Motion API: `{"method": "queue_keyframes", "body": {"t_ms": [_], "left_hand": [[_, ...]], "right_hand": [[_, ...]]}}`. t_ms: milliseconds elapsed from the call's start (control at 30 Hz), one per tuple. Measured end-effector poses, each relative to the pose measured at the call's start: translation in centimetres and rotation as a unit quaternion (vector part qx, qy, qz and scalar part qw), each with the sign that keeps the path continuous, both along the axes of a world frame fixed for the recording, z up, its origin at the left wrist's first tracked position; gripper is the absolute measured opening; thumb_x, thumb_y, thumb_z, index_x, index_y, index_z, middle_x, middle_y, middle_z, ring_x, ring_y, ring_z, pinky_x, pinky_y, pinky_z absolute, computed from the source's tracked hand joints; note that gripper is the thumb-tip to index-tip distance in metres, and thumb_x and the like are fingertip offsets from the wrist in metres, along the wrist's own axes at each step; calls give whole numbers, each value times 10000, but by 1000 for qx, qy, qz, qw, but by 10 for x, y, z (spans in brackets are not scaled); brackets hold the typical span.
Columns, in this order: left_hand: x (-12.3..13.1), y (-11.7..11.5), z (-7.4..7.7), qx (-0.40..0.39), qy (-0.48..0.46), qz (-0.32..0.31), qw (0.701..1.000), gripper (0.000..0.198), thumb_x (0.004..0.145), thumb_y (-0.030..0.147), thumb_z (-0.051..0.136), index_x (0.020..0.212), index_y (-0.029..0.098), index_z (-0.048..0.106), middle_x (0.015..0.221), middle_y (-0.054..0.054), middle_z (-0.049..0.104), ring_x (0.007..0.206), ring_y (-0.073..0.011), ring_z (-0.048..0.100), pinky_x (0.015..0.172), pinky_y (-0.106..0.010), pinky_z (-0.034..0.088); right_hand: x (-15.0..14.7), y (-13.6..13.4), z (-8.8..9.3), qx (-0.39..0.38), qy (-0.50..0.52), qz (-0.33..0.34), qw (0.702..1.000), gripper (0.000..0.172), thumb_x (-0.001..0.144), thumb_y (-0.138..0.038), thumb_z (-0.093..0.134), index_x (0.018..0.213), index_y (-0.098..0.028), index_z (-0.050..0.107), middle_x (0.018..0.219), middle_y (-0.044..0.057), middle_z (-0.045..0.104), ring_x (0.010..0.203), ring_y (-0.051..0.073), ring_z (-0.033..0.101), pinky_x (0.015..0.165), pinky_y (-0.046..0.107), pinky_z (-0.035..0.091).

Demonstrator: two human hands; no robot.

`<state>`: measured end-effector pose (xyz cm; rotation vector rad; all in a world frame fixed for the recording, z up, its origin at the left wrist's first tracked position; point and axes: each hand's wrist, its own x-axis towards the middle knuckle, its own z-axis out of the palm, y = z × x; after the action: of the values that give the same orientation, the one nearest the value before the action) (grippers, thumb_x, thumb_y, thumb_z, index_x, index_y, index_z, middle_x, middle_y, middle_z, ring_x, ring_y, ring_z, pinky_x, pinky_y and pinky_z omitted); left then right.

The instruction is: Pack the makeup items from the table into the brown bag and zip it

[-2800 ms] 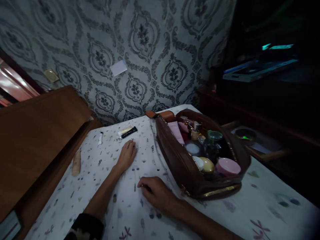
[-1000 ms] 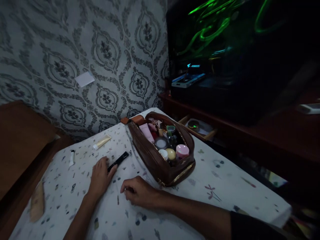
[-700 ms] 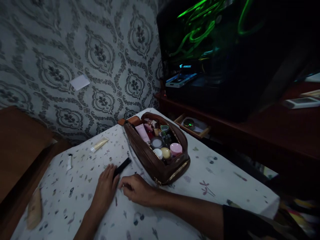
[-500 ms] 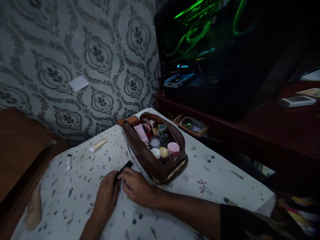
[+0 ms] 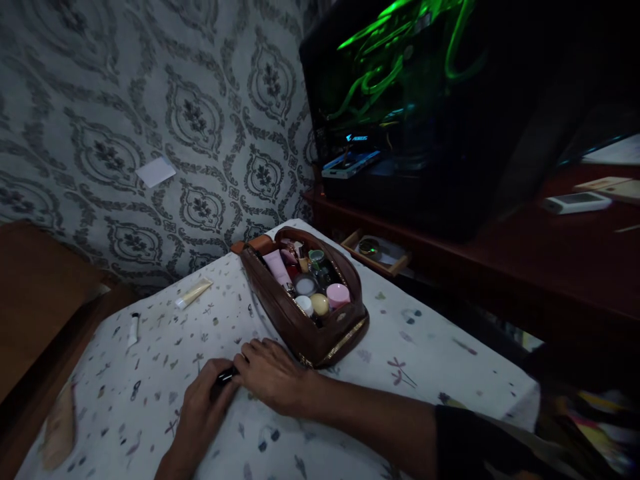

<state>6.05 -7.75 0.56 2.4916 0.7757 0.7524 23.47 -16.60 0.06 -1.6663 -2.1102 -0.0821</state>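
Observation:
My left hand and my right hand meet on the white patterned tablecloth. Both are closed on a slim black tube, mostly hidden between the fingers. Just beyond my right hand stands an open brown cosmetic bag. Inside it are several jars, a pink tube and small bottles.
A cream tube and a small white tube lie on the cloth at the far left. A beige object rests by the table's left edge. A dark wooden shelf with a green-lit computer case stands to the right.
My left hand drew the black tube nearer to me across the cloth. My right hand moved left to meet it and closed on the tube's other end.

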Motion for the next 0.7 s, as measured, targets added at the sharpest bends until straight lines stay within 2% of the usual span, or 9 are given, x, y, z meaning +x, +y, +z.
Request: {"method": "queue_keyframes", "body": {"t_ms": [100,200,333,467,567,700], "left_hand": [[-3,1,2,-41,-16,25,999,357,828,560,652,952,235,731,880,-66,763,771,-236,713,694,-321,593],[-2,1,2,-77,-26,45,996,402,880,582,553,887,225,735,810,-50,750,720,-219,690,665,-305,575],[2,-1,6,-82,-50,73,993,491,931,595,442,779,214,711,742,-42,713,700,-210,656,654,-296,548],[5,-5,12,-90,-97,126,983,484,877,643,513,746,206,673,617,-3,608,540,-160,543,505,-252,454],[7,-6,13,-163,-137,164,963,478,830,670,573,761,202,646,521,46,467,416,-105,383,385,-215,308],[10,-7,9,-293,-206,152,921,461,773,657,664,840,205,600,509,81,401,416,-76,360,395,-176,298]], "right_hand": [[2,-9,17,-30,8,3,1000,244,1046,-282,408,1100,-138,598,1003,119,682,920,252,669,772,386,544],[2,-14,26,-56,47,10,997,295,1056,-302,383,1073,-130,623,973,123,703,846,258,689,693,380,539],[-2,-13,22,-64,89,0,994,278,1013,-376,520,1096,-134,628,1002,124,711,919,274,690,733,383,545],[-4,-11,17,-68,94,20,993,186,992,-214,512,1137,-133,594,1076,123,689,970,265,673,773,383,544],[-3,-10,17,-87,124,33,988,216,984,-168,490,1175,-132,584,1096,117,682,953,250,673,768,361,539],[-2,-7,11,-98,221,29,970,270,945,-199,569,1211,-149,582,1131,110,682,991,234,669,814,318,523]]}}
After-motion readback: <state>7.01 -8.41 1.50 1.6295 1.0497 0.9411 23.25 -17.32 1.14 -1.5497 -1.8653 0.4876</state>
